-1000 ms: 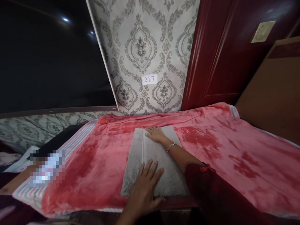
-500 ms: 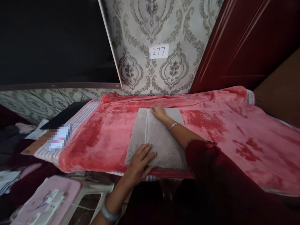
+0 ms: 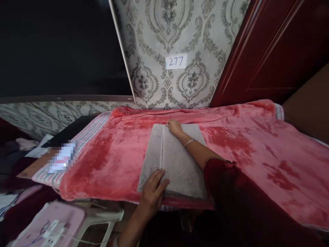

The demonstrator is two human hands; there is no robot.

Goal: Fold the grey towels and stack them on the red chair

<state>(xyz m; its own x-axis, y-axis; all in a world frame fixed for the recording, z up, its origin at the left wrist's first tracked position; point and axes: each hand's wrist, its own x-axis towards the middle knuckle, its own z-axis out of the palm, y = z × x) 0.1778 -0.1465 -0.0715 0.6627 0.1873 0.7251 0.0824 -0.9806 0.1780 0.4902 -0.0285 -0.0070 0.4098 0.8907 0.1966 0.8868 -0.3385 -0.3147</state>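
Note:
A flat grey plush cloth [image 3: 182, 161] lies on a red and pink plush blanket [image 3: 120, 154]. A narrow raised line runs from its far edge towards its near edge, left of the middle. At the near left corner, my left hand [image 3: 153, 192] rests on the cloth with its fingers stretched out, thumb apart. My right hand [image 3: 175, 128] reaches across to the far edge, close to the raised line. Its fingers are bent and closed on that edge; the fingertips are partly hidden.
A phone-like blurred item [image 3: 62, 159] lies at the blanket's striped left border. Below left stand a pink board [image 3: 64, 214] with a power strip [image 3: 52, 233] and a pale plastic stool [image 3: 113, 214]. Behind are a television [image 3: 59, 48], a patterned wall and a red door [image 3: 267, 51].
My left hand has slid slightly towards me along the cloth, its fingers closer together. My right hand stays at the far edge. The whole view has shifted a little with my head.

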